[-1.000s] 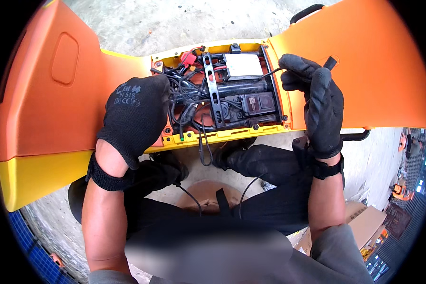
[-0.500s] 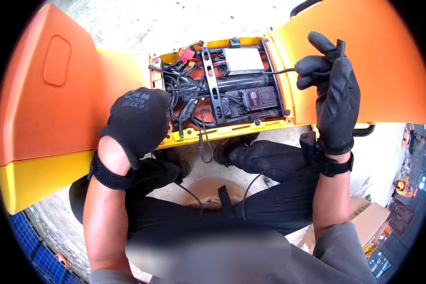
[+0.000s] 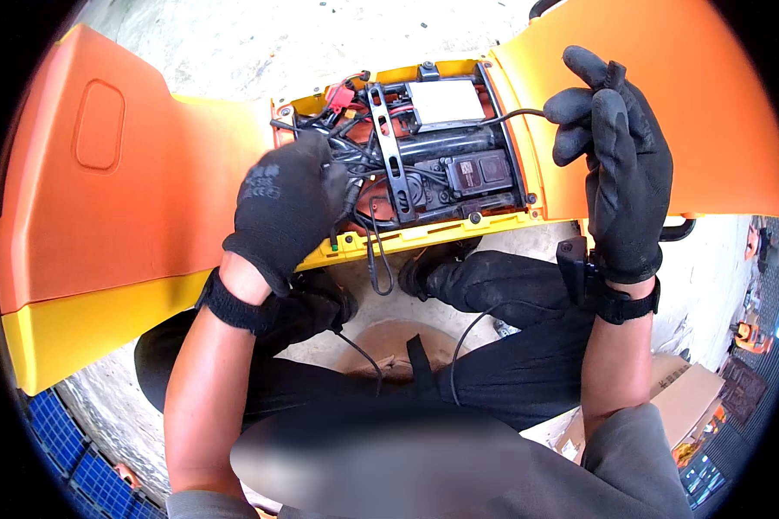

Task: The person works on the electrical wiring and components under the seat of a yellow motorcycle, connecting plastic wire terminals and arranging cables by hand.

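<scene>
My left hand (image 3: 286, 208), in a black glove, is curled over the tangled black cables (image 3: 355, 156) at the left of the open bay in an orange-and-yellow vehicle body (image 3: 130, 216); what its fingertips hold is hidden. My right hand (image 3: 614, 164), also gloved, holds a black cable (image 3: 519, 112) over the orange right panel (image 3: 701, 104), its dark end (image 3: 614, 73) standing up between the fingers. Inside the bay are a silver box (image 3: 446, 102), a black module (image 3: 480, 173), a slotted metal strap (image 3: 389, 147) and a red connector part (image 3: 342, 97).
Black tube handles (image 3: 677, 229) stick out from the right panel. My legs (image 3: 511, 285) are bent under the body, around a round brown seat (image 3: 376, 350). Cardboard boxes (image 3: 679, 402) lie at lower right; blue grid panels (image 3: 86, 458) are at lower left. Pale floor (image 3: 199, 43) shows beyond the vehicle.
My left hand has moved rightward, farther onto the cables in the bay. My right hand has risen and shifted right, drawing the cable along with it.
</scene>
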### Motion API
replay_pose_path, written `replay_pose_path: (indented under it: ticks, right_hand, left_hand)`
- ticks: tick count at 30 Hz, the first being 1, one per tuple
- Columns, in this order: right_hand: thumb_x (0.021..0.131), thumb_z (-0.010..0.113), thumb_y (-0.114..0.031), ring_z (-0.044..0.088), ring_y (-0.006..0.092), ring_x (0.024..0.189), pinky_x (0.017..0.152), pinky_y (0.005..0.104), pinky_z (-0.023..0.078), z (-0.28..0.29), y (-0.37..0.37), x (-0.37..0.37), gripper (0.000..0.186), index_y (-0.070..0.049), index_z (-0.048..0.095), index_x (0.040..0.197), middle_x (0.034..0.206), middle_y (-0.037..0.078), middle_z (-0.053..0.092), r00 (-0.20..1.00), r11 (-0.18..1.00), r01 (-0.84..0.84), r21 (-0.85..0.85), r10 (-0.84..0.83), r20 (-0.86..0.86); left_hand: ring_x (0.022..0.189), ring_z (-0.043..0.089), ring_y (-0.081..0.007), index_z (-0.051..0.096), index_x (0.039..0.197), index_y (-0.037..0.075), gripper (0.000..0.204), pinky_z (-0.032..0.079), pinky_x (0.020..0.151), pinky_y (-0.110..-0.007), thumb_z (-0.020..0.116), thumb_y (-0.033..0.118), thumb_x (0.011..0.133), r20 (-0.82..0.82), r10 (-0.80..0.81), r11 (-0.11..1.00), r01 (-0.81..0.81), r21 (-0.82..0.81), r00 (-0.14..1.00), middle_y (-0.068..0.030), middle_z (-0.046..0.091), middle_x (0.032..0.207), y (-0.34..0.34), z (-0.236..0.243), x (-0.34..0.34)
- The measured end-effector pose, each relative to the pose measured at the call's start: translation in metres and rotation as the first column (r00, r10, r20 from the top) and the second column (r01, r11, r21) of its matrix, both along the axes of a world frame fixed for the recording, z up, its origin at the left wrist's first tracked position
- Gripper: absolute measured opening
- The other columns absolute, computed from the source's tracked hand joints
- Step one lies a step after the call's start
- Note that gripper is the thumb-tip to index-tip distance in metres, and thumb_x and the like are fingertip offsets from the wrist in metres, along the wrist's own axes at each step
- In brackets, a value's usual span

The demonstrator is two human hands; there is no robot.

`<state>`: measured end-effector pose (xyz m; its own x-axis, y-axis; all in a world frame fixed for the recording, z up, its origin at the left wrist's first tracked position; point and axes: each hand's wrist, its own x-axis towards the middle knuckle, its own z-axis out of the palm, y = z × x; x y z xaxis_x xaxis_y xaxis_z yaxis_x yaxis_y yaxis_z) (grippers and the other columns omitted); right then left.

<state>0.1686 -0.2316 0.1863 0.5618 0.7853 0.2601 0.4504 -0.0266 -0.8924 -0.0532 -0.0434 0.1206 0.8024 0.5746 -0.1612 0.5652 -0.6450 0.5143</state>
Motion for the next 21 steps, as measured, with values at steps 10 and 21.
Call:
replay_pose_path:
  ticks: [10,21]
  right_hand:
    - [0.108,0.045,-0.026,0.057,0.0071,0.075,0.068,0.0222,0.047,-0.003,0.0,-0.002,0.042,0.005,0.057,0.134,0.098,0.006,0.07,0.99,1.0,0.001,-0.019,-0.004,-0.141]
    - [0.108,0.046,-0.027,0.058,0.0075,0.077,0.071,0.0228,0.048,-0.004,-0.001,0.0,0.042,0.004,0.057,0.134,0.099,0.006,0.07,0.996,0.999,-0.029,-0.043,0.026,-0.087]
  left_hand:
    - [0.069,0.062,-0.0145,0.065,0.1,-0.005,0.021,0.051,0.065,-0.03,0.07,0.01,0.085,0.133,0.262,0.932,-0.215,-0.292,0.956,-0.0086,0.068,0.081,0.019,-0.049,0.008]
    - [0.074,0.061,-0.0066,0.062,0.123,0.0,0.035,0.051,0.067,-0.021,0.062,0.024,0.097,0.108,0.353,0.55,-0.113,-0.828,0.929,-0.0013,0.069,0.093,0.016,-0.023,0.013]
